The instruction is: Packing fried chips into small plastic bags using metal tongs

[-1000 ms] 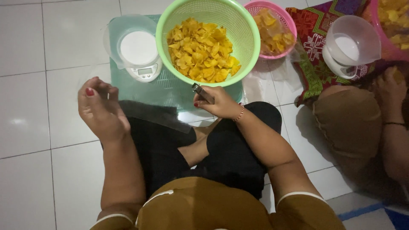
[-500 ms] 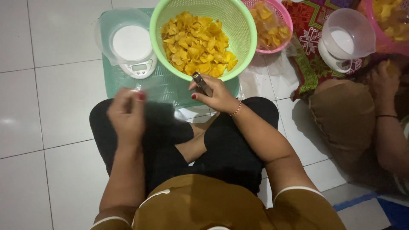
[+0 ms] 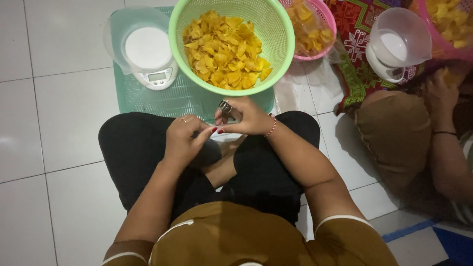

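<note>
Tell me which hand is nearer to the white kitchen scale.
Left. The left hand lies over the lap, below and slightly right of the white kitchen scale. The right hand, pinching a small dark metal-tipped object, sits farther right, below the green basket.

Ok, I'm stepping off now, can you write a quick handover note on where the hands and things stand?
Right hand: closed around a small dark metal-tipped object; what it is cannot be told.
Left hand: at the lap, fingertips meeting the right hand; whether it holds anything cannot be told.
Green basket of yellow chips sits just ahead on a green mat, with a kitchen scale carrying a clear bowl to its left.
Pink basket of chips is behind on the right.
Another person's hand works far right.
Scale bowl looks empty; green basket is full.
</note>
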